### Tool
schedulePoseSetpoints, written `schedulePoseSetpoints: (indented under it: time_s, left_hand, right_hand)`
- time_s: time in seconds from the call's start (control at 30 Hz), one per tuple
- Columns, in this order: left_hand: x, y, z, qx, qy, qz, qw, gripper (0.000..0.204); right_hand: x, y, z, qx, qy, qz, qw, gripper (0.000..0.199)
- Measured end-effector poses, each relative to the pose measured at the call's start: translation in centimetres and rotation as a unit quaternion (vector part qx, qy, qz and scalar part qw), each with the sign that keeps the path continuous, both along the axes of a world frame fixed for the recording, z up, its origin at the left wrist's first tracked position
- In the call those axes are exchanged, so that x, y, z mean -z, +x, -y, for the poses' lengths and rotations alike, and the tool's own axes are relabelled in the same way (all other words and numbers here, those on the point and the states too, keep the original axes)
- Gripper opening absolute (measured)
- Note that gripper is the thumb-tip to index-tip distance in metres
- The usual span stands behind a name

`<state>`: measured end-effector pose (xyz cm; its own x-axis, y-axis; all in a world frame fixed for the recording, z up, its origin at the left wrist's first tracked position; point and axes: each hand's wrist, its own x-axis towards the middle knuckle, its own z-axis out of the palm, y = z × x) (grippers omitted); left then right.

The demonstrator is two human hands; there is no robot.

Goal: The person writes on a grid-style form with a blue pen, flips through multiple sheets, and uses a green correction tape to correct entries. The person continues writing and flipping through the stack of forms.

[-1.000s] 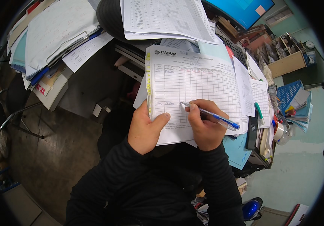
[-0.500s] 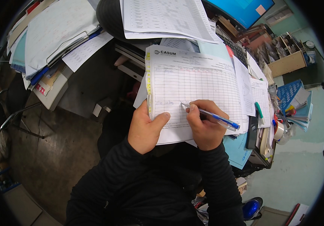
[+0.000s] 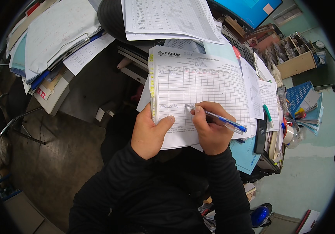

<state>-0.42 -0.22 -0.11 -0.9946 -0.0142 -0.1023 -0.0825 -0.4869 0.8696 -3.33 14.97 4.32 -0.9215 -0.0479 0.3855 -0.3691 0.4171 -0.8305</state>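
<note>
A thick stack of printed grid forms [image 3: 210, 91] lies in front of me, with yellow tabs along its left edge. My left hand [image 3: 150, 132] grips the stack's lower left edge, thumb on top and the other fingers hidden beneath. In my right hand [image 3: 213, 130] is a clear pen [image 3: 230, 124] with a blue end, held in a writing grip. Its tip touches the form, in a lower row beside some handwriting. Another handwritten row stands near the top of the grid.
Loose printed sheets [image 3: 169, 19] overlap the far side, near a keyboard [image 3: 247, 52] and a monitor [image 3: 249, 9]. A green marker [image 3: 268, 114] and a dark phone-like object [image 3: 260, 136] lie to the right. At left, a clipboard [image 3: 68, 50] tops a paper pile.
The view has shifted very slightly, and the form's print looks sharper. Both hands keep their hold, and the pen tip stays in the same row.
</note>
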Motion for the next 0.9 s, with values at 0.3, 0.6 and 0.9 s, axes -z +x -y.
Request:
schedulePoseSetpoints:
  time_s: [0.3, 0.6, 0.9]
  left_hand:
    - [0.1, 0.0, 0.0, 0.002, 0.003, -0.002, 1.0, 0.041]
    - [0.2, -0.3, 0.1, -0.009, -0.002, 0.0, 1.0, 0.038]
    - [-0.3, -0.4, 0.5, 0.009, -0.041, 0.009, 0.999, 0.042]
  right_hand:
    - [0.0, 0.0, -0.1, -0.005, 0.02, -0.007, 1.0, 0.007]
    - [-2.1, 0.9, -0.5, 0.037, -0.14, 0.044, 0.988, 0.009]
    - [-3.7, 3.7, -4.9, 0.1, -0.112, -0.103, 0.983, 0.024]
